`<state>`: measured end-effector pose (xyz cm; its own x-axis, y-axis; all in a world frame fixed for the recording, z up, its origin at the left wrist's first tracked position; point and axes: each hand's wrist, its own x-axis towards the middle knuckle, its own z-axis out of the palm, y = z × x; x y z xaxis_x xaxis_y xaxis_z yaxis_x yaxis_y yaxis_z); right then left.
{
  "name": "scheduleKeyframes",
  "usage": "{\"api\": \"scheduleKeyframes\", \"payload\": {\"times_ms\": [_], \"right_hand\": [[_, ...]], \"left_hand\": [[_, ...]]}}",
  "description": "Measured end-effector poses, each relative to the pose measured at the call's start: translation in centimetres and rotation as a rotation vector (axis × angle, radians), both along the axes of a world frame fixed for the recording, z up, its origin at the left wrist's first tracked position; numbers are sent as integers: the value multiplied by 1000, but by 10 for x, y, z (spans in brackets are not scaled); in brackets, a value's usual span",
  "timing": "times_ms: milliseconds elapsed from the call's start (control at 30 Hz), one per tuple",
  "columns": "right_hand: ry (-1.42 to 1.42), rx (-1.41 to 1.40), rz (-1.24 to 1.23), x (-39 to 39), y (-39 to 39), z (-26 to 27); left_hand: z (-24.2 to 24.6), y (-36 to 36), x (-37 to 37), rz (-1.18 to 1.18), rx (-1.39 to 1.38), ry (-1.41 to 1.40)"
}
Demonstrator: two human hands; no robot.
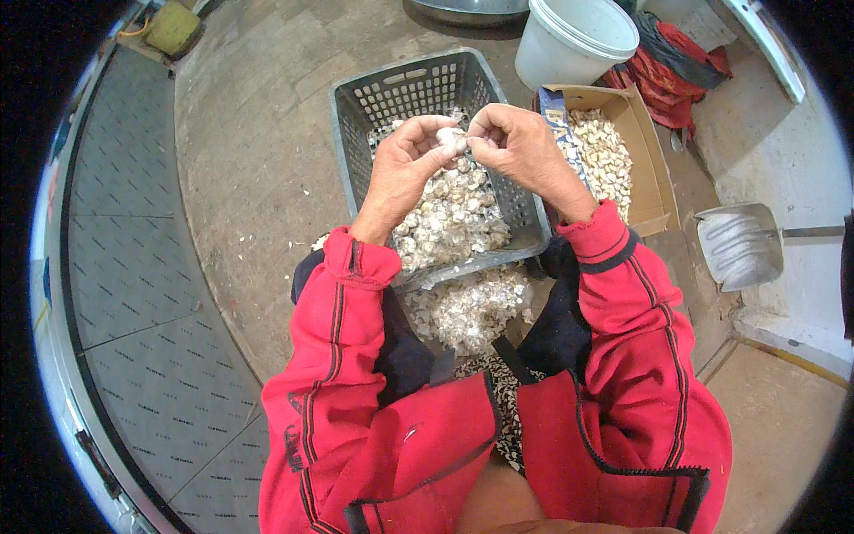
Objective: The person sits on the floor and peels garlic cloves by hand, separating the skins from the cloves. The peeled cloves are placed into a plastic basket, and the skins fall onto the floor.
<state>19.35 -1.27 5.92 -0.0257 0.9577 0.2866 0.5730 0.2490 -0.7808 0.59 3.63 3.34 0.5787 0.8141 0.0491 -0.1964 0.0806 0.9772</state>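
Observation:
Above a black plastic crate (345, 157), my left hand (408, 160) holds a white garlic bulb (448, 137) between thumb and fingers. My right hand (517, 143) pinches at the bulb's right side with thumb and bent forefinger; whatever lies inside that pinch is partly hidden. Below both hands, the crate contains many garlic bulbs (454, 207) among loose papery skins. To the right of the crate is an open cardboard box (648, 170) with a heap of separated garlic cloves (602, 150).
Garlic skins (470, 310) are piled on the floor between my legs. Behind the box stand a white bucket (567, 50) and a red cloth bundle (680, 67). A metal basin (470, 10) sits farther back. A metal shovel (740, 243) leans at the right wall; grey panels (127, 247) line the left.

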Motion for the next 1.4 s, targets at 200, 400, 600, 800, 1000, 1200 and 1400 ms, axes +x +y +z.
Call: {"api": "scheduleKeyframes", "payload": {"times_ms": [200, 400, 600, 800, 1000, 1200, 1400], "right_hand": [[25, 71, 38, -7, -5, 4], [-55, 50, 73, -9, -8, 7], [-165, -411, 665, -2, -13, -1], [96, -209, 117, 11, -5, 2], [-112, 285, -7, -9, -3, 2], [-165, 360, 23, -13, -6, 3], [-161, 143, 358, -10, -11, -3]], "left_hand": [[0, -2, 2, 39, -16, -15], [-4, 2, 2, 49, 4, -9], [-6, 3, 1, 62, -96, -118], [-3, 1, 2, 43, -85, -106], [-4, -1, 3, 3, -106, -30], [-1, 1, 1, -5, -334, -217], [-6, 2, 0, 32, -329, -281]]}}
